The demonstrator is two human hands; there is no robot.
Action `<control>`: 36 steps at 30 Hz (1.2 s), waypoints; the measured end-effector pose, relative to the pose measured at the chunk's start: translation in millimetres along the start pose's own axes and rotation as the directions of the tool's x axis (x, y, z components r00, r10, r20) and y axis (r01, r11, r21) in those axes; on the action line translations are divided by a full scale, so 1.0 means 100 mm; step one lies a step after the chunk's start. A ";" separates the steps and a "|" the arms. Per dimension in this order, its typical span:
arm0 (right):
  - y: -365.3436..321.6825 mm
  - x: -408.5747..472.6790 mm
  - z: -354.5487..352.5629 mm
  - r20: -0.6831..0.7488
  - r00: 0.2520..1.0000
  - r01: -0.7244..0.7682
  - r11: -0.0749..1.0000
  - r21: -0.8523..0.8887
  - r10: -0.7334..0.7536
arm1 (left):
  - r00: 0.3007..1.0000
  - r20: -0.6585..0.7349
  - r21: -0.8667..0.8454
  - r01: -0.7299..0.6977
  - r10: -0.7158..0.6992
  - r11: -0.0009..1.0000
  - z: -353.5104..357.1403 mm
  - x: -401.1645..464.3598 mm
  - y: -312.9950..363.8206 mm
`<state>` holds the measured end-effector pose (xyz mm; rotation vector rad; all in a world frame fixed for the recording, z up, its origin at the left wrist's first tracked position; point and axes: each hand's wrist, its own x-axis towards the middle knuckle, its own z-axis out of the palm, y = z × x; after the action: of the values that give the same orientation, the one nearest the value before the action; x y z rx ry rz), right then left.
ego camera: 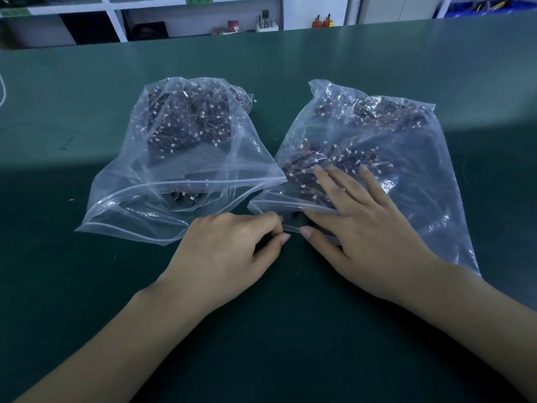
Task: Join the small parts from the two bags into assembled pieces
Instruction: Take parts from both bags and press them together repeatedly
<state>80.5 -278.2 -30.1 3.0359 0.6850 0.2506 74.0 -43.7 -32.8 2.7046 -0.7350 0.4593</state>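
Two clear, crinkled zip-top plastic bags lie side by side on a matte dark green bench mat [87, 286], mouths toward the person. Left bag [162, 181] and right bag [406, 146] each hold a heap of small dark parts with thin wires and white connector ends [189, 117].

Right hand [366, 228]: fingers straight, spread flat on the right bag's film near its mouth, thumb at the lower lip.

Left hand [232, 248]: fingers curled, fingertips and thumb meeting at that bag's mouth corner; whether they pinch the film or a part cannot be told.
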 end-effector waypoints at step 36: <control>-0.01 -0.02 0.03 -0.153 0.987 0.090 0.950 0.301 -0.045 | 0.876 -0.209 0.246 0.476 -0.434 0.844 -0.29 -0.06 -0.84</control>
<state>79.3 -278.3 -33.1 3.3036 0.9165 0.4020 107.4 38.7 -25.9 2.9393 0.0394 0.6758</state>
